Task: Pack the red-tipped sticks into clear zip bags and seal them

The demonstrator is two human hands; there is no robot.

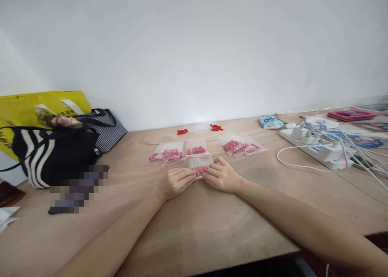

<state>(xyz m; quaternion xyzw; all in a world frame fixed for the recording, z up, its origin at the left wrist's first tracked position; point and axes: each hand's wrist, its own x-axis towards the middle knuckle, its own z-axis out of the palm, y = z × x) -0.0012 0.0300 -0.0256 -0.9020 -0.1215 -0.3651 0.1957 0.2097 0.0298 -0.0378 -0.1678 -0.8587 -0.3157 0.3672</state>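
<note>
Both hands meet at a clear zip bag (200,161) lying on the table, with several white sticks with red ends inside it. My left hand (177,182) pinches the left corner of the bag's near edge. On the opposite side, my right hand (222,176) grips the near right corner, fingers curled. Just beyond lies another filled zip bag (196,148). Overlapping filled bags (168,152) rest to the left, and a second pile of filled bags (239,145) is to the right. Farther back are loose red pieces (182,132) and red-ended sticks (216,127).
A white power strip (315,147) with chargers and tangled cables occupies the right side. Near it are a blue face mask (270,122) and a pink tray (351,115). On the left stand a black bag (60,155) and a yellow bag (18,107). A wall (194,50) bounds the table's back.
</note>
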